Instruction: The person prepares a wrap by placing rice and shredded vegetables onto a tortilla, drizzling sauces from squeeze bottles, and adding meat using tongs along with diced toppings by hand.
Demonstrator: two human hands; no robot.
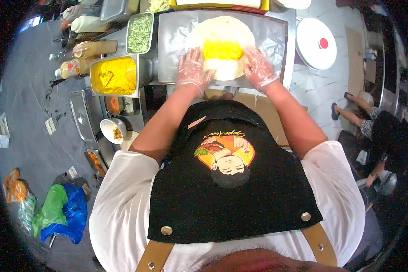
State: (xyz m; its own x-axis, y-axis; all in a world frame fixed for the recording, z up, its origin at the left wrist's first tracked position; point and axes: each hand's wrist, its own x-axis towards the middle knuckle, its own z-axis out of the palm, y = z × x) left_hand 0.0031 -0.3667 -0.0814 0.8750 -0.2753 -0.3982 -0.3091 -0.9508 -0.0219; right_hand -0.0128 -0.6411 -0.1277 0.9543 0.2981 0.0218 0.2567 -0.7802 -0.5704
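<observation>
A round flatbread (229,29) lies on a steel work surface (172,29), with a band of yellow shredded filling (222,49) across its middle. My left hand (193,70), in a clear plastic glove, rests at the flatbread's left edge with fingers stretched forward and thumb apart. At the right edge is my right hand (260,69), gloved the same way, its fingers spread and slightly bent beside the bread. Whether the fingertips reach under the bread cannot be made out.
To the left stand a tray of yellow filling (118,76), a tray of chopped greens (139,32) and sauce bottles (75,68). A white lid with a red knob (316,43) is at the right. A white bowl (113,131) sits lower left. Another person (367,122) is at far right.
</observation>
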